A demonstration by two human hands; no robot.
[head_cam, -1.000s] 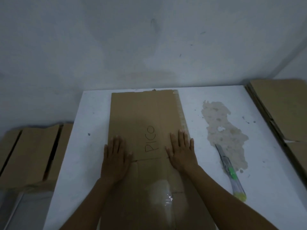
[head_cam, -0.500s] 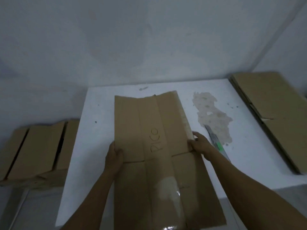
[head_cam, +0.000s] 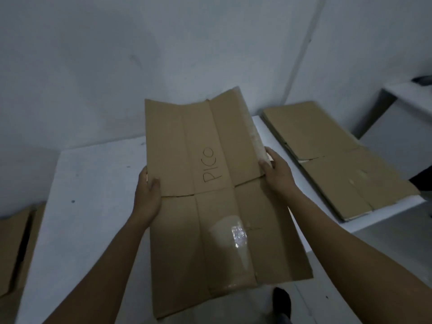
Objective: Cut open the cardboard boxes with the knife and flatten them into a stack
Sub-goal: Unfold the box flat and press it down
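Left hand (head_cam: pixel 148 197): grips the left edge of the flattened box (head_cam: pixel 210 206), thumb on the top face beside the cross crease, fingers curled under the edge and hidden. Forearm comes in from the bottom left.

Left of that hand, past the edge of the white table (head_cam: pixel 93 183): brown cardboard boxes (head_cam: pixel 14 242), low and partly cut off by the frame. Cannot tell if they are sealed.

Flattened box: held between both hands over the table, opened out into one sheet and slightly bowed. Its far end is tilted up in front of the grey wall (head_cam: pixel 117 66); its near end hangs past the table's near edge. Long folds run its length and one cross crease sits about level with the hands. "PICO" (head_cam: pixel 209 168) is handwritten near the middle of the far half. A shiny patch of clear tape (head_cam: pixel 233 235) lies on the near half, and a pale tape strip (head_cam: pixel 256 136) runs along the far right edge.

Right hand (head_cam: pixel 277 174): grips the right edge just below that strip, thumb on top, fingers wrapped round the edge.

Below the sheet's near right corner: a dark shape (head_cam: pixel 281 300), too dim to identify.

Right of the right hand: a stack of flattened cardboard (head_cam: pixel 339 160) lying flat on the table's right side, apart from the held sheet.

Far right: a second white surface (head_cam: pixel 409 94), blurred.
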